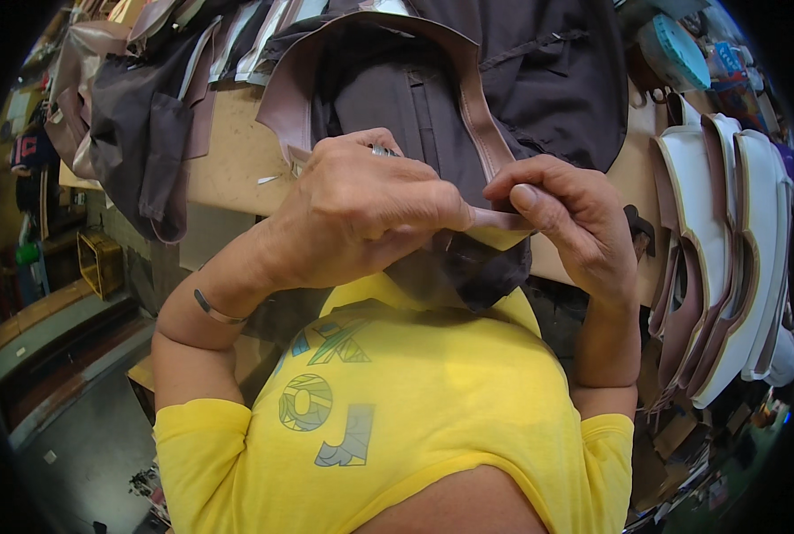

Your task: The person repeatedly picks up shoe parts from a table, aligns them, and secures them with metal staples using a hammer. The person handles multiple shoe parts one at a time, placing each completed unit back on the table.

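Note:
In front of my chest, a dark fabric lining (pixel 370 102) is joined to a pinkish-brown leather edge band (pixel 482 125) with stitching along it. The piece looks like part of an unfinished bag. My left hand (pixel 370 196) is closed on a short stretch of leather strip (pixel 497 220), its thumb and finger pinched near the strip's left end. A ring and a bracelet are on that arm. My right hand (pixel 579 218) pinches the strip's other end between thumb and fingers. Below the strip, a dark fabric flap (pixel 482 271) hangs toward my yellow shirt.
The tan tabletop (pixel 237 169) lies under the work. More dark fabric and leather pieces (pixel 143 116) hang over its left edge. At right, a stack of white and pinkish leather panels (pixel 722 240) droops over the side. A turquoise roll (pixel 677 49) stands at the far right.

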Demonstrator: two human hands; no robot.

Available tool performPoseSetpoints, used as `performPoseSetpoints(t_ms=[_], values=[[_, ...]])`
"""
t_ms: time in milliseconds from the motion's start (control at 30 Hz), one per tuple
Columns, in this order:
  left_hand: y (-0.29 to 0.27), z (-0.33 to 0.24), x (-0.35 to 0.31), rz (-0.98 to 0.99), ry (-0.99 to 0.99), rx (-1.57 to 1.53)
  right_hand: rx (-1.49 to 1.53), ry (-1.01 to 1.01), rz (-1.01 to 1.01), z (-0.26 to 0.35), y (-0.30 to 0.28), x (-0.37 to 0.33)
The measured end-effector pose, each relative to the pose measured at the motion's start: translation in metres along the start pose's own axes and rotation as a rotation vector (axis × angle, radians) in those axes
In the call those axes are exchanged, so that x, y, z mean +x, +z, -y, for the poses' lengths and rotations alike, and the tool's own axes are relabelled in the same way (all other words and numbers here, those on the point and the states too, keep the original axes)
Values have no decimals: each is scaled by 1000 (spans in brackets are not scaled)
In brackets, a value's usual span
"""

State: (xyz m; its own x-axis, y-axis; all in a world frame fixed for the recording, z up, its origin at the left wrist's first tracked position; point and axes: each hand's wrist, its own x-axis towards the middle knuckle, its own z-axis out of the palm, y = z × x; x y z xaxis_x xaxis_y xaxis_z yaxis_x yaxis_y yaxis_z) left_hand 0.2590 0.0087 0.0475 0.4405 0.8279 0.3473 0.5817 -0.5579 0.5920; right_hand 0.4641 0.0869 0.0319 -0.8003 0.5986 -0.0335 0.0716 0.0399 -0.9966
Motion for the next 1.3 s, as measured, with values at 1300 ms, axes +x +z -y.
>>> performPoseSetpoints(t_ms=[1300], values=[[-10,8,4,295,-523,-511,-494,-365,78,0,-2,6]])
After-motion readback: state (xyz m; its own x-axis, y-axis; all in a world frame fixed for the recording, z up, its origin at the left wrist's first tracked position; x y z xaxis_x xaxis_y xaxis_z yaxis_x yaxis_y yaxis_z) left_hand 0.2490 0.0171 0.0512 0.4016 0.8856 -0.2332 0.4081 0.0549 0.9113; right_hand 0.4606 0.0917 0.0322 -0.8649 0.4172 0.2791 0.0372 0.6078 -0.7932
